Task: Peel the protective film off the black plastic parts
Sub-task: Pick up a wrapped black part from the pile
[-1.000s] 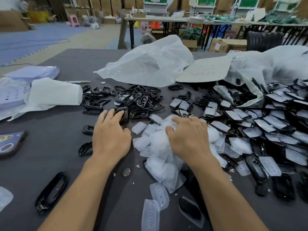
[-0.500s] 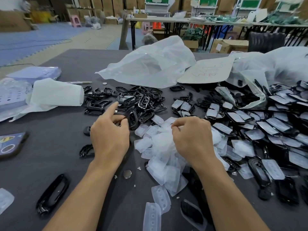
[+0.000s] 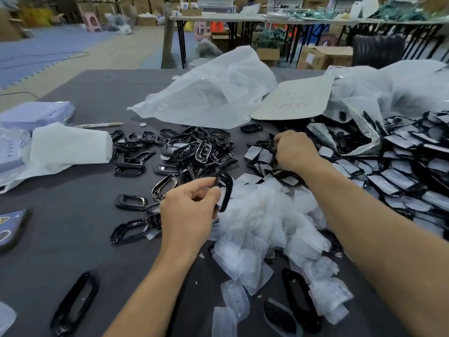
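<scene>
While the left hand had been down at the heap of peeled frames half a second earlier, it now pinched one black frame between thumb and fingers, just at the edge of the film pile. The right hand had left that pile and reached forward into the film-covered parts, fingers curled under, so I couldn't tell if it gripped anything. Behind them on the bench lay a clear bag and a pale card with red scribble I couldn't read.
</scene>
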`<state>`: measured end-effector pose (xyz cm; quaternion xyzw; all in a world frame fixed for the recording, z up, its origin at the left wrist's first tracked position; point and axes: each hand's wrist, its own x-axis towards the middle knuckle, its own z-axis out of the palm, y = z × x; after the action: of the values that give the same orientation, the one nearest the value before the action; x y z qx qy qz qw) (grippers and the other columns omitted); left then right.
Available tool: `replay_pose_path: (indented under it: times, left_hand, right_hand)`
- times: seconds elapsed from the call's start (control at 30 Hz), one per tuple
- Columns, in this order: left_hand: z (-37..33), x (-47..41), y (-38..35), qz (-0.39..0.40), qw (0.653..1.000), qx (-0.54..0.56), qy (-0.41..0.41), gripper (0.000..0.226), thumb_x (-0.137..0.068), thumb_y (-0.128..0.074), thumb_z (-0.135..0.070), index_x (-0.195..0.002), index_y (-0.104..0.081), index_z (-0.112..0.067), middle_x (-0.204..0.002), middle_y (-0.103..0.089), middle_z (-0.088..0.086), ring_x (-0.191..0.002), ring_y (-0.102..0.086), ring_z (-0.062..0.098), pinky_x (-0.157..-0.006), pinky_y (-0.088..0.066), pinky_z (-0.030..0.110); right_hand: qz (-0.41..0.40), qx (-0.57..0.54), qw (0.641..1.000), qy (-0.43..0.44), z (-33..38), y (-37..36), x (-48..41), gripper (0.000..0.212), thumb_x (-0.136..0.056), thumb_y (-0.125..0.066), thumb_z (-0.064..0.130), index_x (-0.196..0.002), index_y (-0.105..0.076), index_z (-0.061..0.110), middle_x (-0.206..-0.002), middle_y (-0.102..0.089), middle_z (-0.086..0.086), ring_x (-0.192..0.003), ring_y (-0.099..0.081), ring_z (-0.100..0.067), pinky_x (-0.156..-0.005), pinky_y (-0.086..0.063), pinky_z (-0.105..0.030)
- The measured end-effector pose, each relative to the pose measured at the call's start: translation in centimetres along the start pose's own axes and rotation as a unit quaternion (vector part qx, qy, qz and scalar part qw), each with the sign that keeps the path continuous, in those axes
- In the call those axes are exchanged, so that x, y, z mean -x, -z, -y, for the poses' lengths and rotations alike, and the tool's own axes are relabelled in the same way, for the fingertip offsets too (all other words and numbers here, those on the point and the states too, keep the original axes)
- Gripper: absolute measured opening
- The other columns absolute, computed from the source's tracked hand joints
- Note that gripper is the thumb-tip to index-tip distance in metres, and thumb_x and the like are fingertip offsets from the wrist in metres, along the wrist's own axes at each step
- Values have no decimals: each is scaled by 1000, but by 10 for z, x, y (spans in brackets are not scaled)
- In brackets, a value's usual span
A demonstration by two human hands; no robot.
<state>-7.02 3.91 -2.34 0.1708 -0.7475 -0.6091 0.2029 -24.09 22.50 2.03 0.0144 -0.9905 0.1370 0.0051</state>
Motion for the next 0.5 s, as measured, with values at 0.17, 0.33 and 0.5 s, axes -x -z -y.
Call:
replay_pose_path:
  times: [0.17,0.33,0.5]
  left_hand:
    - [5,-7,1,13,1000,-6,16,24,-87,-78,-13,-82,-76,-37,-66,-73,-10,-48,-68,9,-46,-51,14]
    - [6,-12,2,4,999,39,38,30,-88,-77,-7,-81,-76,-36,-72,-77,-10,-54,-72,11,-49,-52,14]
    - [10,-15,4,14,986,141,93,33,-86,-76,6,-80,-79,-26,-80,-80,3,-67,-75,13,-61,-62,25]
  right_hand:
    - [-28,122,990,59,-7,-10,-17,35,-91,-56,5,-124,-67,14,-123,-68,-15,-114,-63,-36,-96,-49,-40]
    - [-43,202,972,110,-10,-7,-17,27,-90,-59,9,-114,-69,19,-109,-71,-8,-104,-65,-31,-97,-44,-40]
    - [2,214,970,116,-7,-9,-10,19,-91,-58,20,-111,-59,19,-111,-67,-7,-103,-59,-30,-89,-36,-40]
